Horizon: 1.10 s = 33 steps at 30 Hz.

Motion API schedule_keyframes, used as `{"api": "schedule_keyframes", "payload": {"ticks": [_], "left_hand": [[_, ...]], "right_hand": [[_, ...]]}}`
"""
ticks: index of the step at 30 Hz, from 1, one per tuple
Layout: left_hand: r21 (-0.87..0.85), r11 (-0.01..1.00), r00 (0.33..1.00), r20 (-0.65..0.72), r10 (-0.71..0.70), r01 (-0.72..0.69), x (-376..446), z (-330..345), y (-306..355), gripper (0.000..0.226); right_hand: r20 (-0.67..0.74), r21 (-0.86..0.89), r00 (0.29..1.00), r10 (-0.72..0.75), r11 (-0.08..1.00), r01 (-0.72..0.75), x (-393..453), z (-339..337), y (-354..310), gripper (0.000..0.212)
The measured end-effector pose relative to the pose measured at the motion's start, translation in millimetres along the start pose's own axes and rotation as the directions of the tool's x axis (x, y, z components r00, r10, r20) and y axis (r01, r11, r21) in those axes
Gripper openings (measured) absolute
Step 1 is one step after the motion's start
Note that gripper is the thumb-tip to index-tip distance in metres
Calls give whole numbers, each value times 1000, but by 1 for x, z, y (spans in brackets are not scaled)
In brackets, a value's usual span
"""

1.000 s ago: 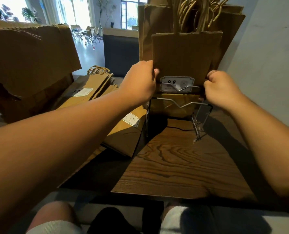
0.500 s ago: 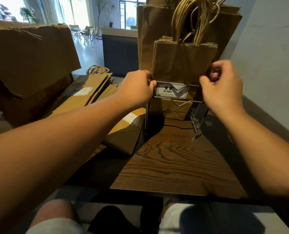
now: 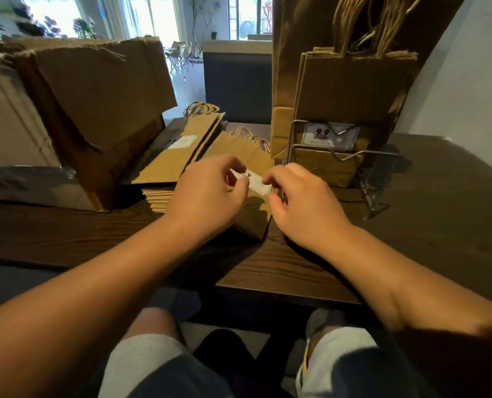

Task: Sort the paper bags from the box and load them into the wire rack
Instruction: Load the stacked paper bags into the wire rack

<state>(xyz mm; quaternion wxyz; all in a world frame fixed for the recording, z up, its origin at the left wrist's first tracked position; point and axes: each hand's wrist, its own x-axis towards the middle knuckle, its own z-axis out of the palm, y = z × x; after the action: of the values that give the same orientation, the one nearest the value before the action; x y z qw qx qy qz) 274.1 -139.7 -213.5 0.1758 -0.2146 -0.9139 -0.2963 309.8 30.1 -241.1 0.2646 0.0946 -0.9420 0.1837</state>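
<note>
Brown kraft paper is lying directly under both hands: a flat bag [image 3: 253, 214] resting on the dark wood-grain table [image 3: 296, 271], its white label [image 3: 255, 182] showing between the fingertips. Its long axis is running away from the person, folded base nearest, twisted-cord handles pointing toward the far edge. The left hand [image 3: 207, 193] is hovering over the bag's left side with fingers curled loosely, thumb and forefinger pinching toward the label; the right hand [image 3: 302, 202] is sitting at the bag's right edge, fingers bent and part-open. Neither seems to be gripping the bag yet, though whether the tips are touching paper I cannot tell. Both hands are about equally near, so the lift will probably be two-handed, then a swing rightward and away.

Just left, more flat bags are lying in a low stack [image 3: 178, 150], matte and creased. Beyond the right hand, the thin wire rack [image 3: 339, 156] is standing, already holding upright bags [image 3: 354, 87] behind a small price card. Farther left, the torn corrugated box [image 3: 95, 110] is sitting open.
</note>
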Motion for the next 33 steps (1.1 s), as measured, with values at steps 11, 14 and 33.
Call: {"api": "schedule_keyframes", "payload": {"ticks": [11,14,33], "left_hand": [[281,950,986,54,-160,139,-50,-2,-29,38],[23,974,973,57,-224,223,-46,6,-31,43],[-652,738,903,-193,-385,175,-29,32,-9,68]], "right_hand": [[159,-16,985,68,998,-67,-6,35,-5,28],[171,-13,983,66,998,-65,-6,36,-4,29],[-7,312,962,275,914,-259,-8,28,3,17]]}}
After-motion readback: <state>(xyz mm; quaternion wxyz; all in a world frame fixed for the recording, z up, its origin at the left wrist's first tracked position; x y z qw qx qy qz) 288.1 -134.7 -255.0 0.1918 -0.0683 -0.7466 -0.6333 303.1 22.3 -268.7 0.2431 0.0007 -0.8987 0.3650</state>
